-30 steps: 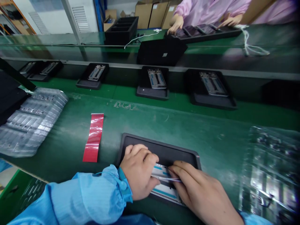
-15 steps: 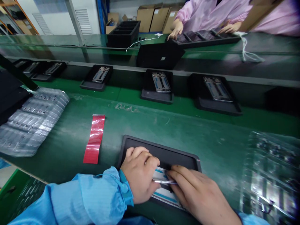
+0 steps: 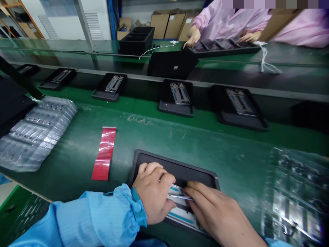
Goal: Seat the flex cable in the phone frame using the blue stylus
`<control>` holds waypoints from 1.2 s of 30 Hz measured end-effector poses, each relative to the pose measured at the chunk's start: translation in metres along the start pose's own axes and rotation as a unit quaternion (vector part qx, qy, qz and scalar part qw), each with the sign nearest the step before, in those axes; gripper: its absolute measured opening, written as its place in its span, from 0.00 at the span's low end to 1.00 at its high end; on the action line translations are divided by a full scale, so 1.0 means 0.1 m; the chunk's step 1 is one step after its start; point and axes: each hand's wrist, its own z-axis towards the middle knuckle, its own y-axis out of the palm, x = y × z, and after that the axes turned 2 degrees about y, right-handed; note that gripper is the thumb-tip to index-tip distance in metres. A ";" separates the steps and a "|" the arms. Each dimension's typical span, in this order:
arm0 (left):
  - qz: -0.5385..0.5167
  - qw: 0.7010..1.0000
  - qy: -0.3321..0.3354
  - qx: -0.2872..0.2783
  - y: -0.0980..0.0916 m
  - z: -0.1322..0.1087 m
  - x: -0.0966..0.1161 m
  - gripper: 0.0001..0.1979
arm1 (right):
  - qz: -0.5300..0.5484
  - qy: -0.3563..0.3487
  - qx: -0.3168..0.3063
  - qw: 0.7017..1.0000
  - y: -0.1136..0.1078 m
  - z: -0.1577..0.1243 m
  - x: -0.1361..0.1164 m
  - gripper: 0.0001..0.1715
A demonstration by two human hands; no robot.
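left hand: left hand [image 3: 154,192], blue ESD sleeve [image 3: 102,216], curled palm-down over the near edge of the phone frame. Looks placed to pin it. Fingers together, clamp force can't be told.
right hand: right hand [image 3: 210,209], fingers [image 3: 197,195] together and angled in from the right, at the metal strip. Pinch or plain contact can't be told, fingertips partly hide it.
hands: apart, but just beside each other, both working the same spot.
phone frame: phone frame [image 3: 181,209] lying flat in the black tray [image 3: 174,163], partly covered by both hands, blue strips showing.
metal strip: thin metal strip [image 3: 180,197] lying across the phone frame, between the hands. Could be a tool or a part, too small to tell.
left of tray: red adhesive strip [image 3: 104,153] flat on the green bench mat [image 3: 226,145], then a clear blister tray stack [image 3: 38,133] further left.
right of tray: clear blister tray [image 3: 295,195], blurred, on the mat.
beyond tray: conveyor with black carrier trays [image 3: 174,109], each holding one phone frame [image 3: 180,93], apparently spaced for separate handling.
far past tray: co-worker's hand [image 3: 194,36], pink sleeve [image 3: 205,20], at a slotted black tray [image 3: 223,51]. Black crate [image 3: 136,43], white cable [image 3: 156,49] nearby.
room: cardboard boxes [image 3: 164,25] against the far wall, blue rack upright [image 3: 111,20].
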 end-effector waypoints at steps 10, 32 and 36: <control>-0.002 1.000 0.001 0.009 0.00 -0.01 0.01 0.24 | -0.056 0.005 0.011 0.998 -0.05 -0.13 -0.07 0.17; 0.005 0.999 0.013 0.044 0.15 -0.04 -0.06 0.23 | 0.188 0.231 0.094 0.950 -0.35 -0.10 0.10 0.16; -0.001 0.999 0.013 0.044 0.22 -0.02 -0.09 0.25 | 0.187 0.235 0.095 0.949 -0.17 -0.05 -0.05 0.14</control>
